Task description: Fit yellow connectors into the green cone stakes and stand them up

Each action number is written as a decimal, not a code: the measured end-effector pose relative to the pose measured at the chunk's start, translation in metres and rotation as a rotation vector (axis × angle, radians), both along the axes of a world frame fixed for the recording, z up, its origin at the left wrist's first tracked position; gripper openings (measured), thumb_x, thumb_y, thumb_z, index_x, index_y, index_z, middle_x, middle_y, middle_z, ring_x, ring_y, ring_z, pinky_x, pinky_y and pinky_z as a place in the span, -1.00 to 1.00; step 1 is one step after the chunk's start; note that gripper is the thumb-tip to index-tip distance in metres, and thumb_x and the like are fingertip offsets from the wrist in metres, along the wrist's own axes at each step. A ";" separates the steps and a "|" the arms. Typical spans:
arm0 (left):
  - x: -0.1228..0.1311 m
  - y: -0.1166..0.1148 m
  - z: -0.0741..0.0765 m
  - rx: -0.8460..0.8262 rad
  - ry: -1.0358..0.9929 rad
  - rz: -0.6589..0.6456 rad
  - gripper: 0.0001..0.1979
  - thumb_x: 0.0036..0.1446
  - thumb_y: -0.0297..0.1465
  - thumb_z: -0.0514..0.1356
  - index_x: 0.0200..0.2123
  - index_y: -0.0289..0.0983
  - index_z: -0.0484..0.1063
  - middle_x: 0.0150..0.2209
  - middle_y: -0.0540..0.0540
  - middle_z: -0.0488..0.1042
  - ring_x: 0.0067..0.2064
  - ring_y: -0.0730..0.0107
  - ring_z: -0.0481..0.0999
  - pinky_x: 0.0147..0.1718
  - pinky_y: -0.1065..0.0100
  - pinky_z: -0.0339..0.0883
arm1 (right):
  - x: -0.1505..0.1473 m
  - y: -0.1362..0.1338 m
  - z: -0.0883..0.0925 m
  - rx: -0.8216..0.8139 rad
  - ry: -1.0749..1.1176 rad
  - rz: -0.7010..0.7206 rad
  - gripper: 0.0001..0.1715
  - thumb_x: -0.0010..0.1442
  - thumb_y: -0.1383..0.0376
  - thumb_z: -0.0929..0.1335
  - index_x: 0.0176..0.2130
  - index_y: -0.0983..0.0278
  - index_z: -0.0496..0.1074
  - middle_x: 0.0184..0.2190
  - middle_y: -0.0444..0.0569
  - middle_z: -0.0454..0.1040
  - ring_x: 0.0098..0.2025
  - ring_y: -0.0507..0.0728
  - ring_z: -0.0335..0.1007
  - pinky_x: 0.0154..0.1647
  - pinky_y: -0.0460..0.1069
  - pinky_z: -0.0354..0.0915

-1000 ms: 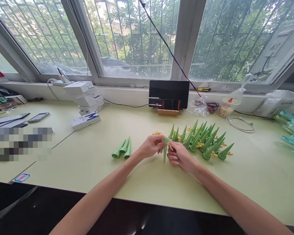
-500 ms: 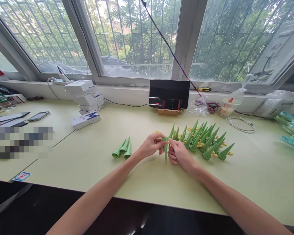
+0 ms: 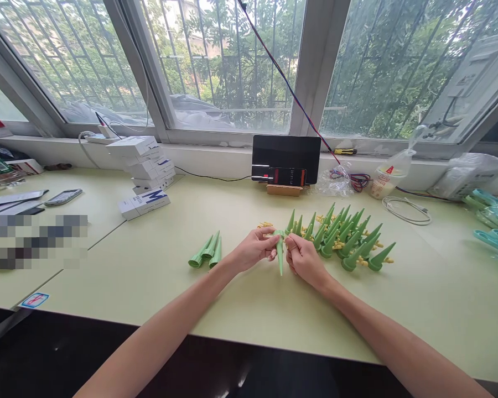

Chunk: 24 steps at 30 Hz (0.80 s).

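A green plastic watering spike [image 3: 280,255] hangs point down between my hands. My left hand [image 3: 255,247] is closed on its wide upper end with thumb and fingers. Against the other side of that end, my right hand [image 3: 305,257] is pinched shut; its fingertips cover whatever small part they hold. To the left lie three loose green spikes [image 3: 208,247], without yellow parts showing. Many green spikes with yellow valves [image 3: 351,237] stand grouped to the right. Just beyond my left hand are a few small yellow valves [image 3: 265,225].
At the back, a dark tablet [image 3: 286,155] stands behind a phone [image 3: 289,176] on a cardboard holder. White boxes [image 3: 143,166] are stacked at back left. A bagged cup [image 3: 384,182] and a coiled white cable [image 3: 407,211] are at right, near teal scissors-like handles [image 3: 496,237].
The held spike has turned and tilted slightly between my fingers. Both hands stay nearly in place, and the view has shifted a little.
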State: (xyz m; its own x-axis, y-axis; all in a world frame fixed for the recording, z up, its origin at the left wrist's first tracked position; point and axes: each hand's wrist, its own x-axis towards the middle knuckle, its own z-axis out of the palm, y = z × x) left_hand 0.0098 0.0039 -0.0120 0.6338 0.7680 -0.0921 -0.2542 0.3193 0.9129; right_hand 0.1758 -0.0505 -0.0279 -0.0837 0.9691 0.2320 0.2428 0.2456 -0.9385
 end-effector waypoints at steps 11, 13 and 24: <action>0.000 0.001 -0.001 -0.142 -0.072 0.006 -0.63 -0.10 -0.32 0.46 -0.30 -0.31 0.39 -0.56 0.09 0.36 -0.61 0.60 0.37 -0.62 0.51 0.18 | 0.000 0.001 0.000 0.123 -0.107 -0.056 -0.51 0.36 0.01 0.16 -0.51 0.20 0.09 -0.66 -0.19 0.20 -0.61 0.02 0.04 -0.56 -0.06 0.01; 0.001 0.001 -0.002 -0.086 -0.063 0.007 -0.62 -0.09 -0.29 0.45 -0.28 -0.31 0.38 -0.56 0.10 0.35 -0.61 0.58 0.38 -0.61 0.49 0.21 | -0.001 0.000 0.001 0.059 -0.044 -0.047 -0.51 0.35 -0.02 0.17 -0.50 0.20 0.09 -0.69 -0.20 0.17 -0.64 0.01 0.02 -0.60 -0.07 0.01; 0.002 -0.002 -0.004 0.309 0.101 0.062 -0.61 0.04 -0.16 0.34 -0.23 -0.30 0.34 -0.59 0.09 0.36 -0.59 0.50 0.39 -0.58 0.39 0.31 | -0.004 0.000 0.000 -0.200 0.321 0.077 -0.47 0.25 -0.10 0.26 -0.50 0.19 0.07 -0.69 -0.29 -0.04 -0.72 -0.04 -0.11 -0.79 -0.11 0.00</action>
